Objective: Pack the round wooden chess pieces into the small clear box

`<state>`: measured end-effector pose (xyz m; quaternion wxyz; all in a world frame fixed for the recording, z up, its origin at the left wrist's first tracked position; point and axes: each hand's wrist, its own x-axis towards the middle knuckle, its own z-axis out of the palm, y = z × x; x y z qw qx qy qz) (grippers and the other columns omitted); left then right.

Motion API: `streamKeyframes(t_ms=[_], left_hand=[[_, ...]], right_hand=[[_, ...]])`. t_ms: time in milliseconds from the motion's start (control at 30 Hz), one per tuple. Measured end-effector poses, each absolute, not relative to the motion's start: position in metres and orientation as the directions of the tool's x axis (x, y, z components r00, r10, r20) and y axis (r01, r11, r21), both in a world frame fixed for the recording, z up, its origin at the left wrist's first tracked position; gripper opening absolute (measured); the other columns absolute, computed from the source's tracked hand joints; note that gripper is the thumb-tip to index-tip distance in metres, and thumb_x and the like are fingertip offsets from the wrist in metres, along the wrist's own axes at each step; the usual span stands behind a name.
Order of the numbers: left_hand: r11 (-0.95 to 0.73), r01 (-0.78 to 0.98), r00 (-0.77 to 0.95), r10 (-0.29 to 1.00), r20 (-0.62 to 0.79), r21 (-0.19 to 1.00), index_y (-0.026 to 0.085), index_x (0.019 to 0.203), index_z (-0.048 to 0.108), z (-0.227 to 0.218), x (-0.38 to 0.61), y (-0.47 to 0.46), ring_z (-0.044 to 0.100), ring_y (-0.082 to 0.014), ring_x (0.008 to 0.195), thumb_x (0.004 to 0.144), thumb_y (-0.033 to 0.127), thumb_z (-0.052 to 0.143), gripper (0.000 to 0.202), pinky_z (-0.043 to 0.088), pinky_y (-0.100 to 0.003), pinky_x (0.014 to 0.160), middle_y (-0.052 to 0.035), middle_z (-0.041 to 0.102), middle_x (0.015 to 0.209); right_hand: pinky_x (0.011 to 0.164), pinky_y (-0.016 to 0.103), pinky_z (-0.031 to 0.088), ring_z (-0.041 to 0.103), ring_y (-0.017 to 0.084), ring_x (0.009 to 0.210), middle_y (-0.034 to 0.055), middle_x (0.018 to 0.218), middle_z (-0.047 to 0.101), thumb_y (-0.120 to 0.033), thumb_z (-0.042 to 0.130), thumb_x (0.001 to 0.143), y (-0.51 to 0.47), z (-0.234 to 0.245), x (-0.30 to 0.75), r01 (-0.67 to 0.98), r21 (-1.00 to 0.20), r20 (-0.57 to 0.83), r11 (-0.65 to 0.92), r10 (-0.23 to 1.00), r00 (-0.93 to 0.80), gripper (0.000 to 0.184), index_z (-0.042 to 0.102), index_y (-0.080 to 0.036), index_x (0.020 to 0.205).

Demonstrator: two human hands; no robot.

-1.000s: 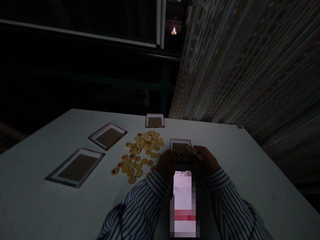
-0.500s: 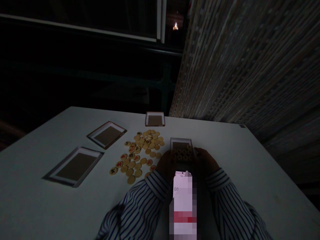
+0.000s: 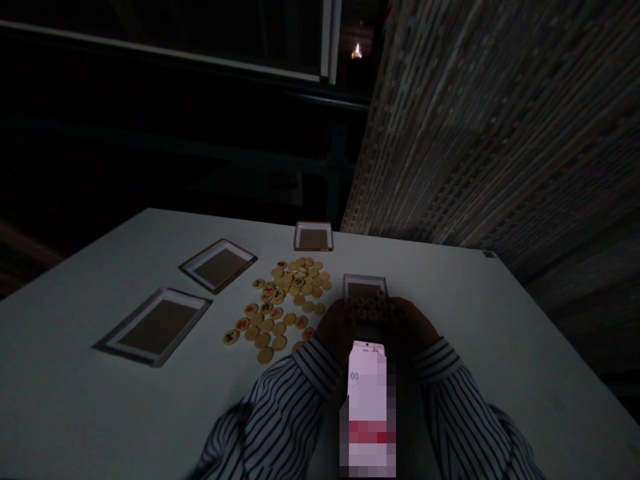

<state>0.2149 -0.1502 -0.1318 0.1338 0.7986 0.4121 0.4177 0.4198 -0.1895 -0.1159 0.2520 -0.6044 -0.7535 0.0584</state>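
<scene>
My left hand (image 3: 337, 328) is at the lower left side of a shallow rectangular box (image 3: 367, 279), and my right hand (image 3: 414, 320) is at its right side. Both sets of fingers sink into dark shadow, so their grip is unclear. Inside this box, round wooden Chinese chess pieces (image 3: 369, 305) lie in rows in the near half, with one piece further up at the right. To the left of my left hand, a loose pile of Chinese chess pieces (image 3: 295, 283) spreads over the white table (image 3: 125, 407), some showing red or black characters.
Three more shallow boxes stand around the pile: one at the back (image 3: 313, 238), one at the left (image 3: 219, 265) and one at the near left (image 3: 154, 327). A lit phone (image 3: 367, 400), partly pixelated, lies between my forearms. A string curtain (image 3: 480, 133) hangs behind the table.
The view has shifted slightly, so the boxes and pieces sit a little further right. My hands stay at the same box, with only slight finger movement.
</scene>
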Motion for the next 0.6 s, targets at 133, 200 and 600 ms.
streamKeyframes(t_ms=[133, 200, 600], left_hand=[[-0.622, 0.529, 0.315, 0.776, 0.547, 0.577, 0.014, 0.101, 0.053, -0.13, 0.215, -0.15, 0.055, -0.0202, 0.098, 0.079, 0.018, 0.041, 0.026, 0.048, -0.038, 0.084, -0.0121, 0.059, 0.103], [-0.644, 0.516, 0.328, 0.758, 0.564, 0.565, 0.014, 0.1, 0.054, -0.129, 0.215, -0.15, 0.055, -0.0202, 0.098, 0.08, 0.017, 0.039, 0.025, 0.049, -0.038, 0.083, -0.0113, 0.06, 0.101], [-0.639, 0.518, 0.266, 0.752, 0.603, 0.569, 0.017, 0.097, 0.056, -0.099, 0.196, -0.16, 0.057, -0.0194, 0.096, 0.079, 0.021, 0.042, 0.023, 0.051, -0.036, 0.08, -0.0094, 0.061, 0.1]], right_hand=[[0.085, 0.04, 0.045, 0.052, 0.022, 0.1, 0.0132, 0.109, 0.055, -0.029, 0.051, 0.072, -0.191, -0.114, 0.416, 0.884, -0.406, 0.309, 0.231, 0.945, -0.105, 0.043, 0.048, -0.015, 0.112], [0.085, 0.04, 0.044, 0.052, 0.022, 0.101, 0.0122, 0.109, 0.055, -0.029, 0.05, 0.072, -0.192, -0.112, 0.414, 0.88, -0.417, 0.305, 0.226, 0.947, -0.099, 0.041, 0.048, -0.016, 0.112], [0.066, 0.034, 0.05, 0.057, 0.018, 0.079, 0.0111, 0.099, 0.057, -0.033, 0.043, 0.078, -0.199, -0.099, 0.413, 0.888, -0.412, 0.473, 0.206, 0.881, 0.015, 0.033, 0.051, -0.017, 0.106]])
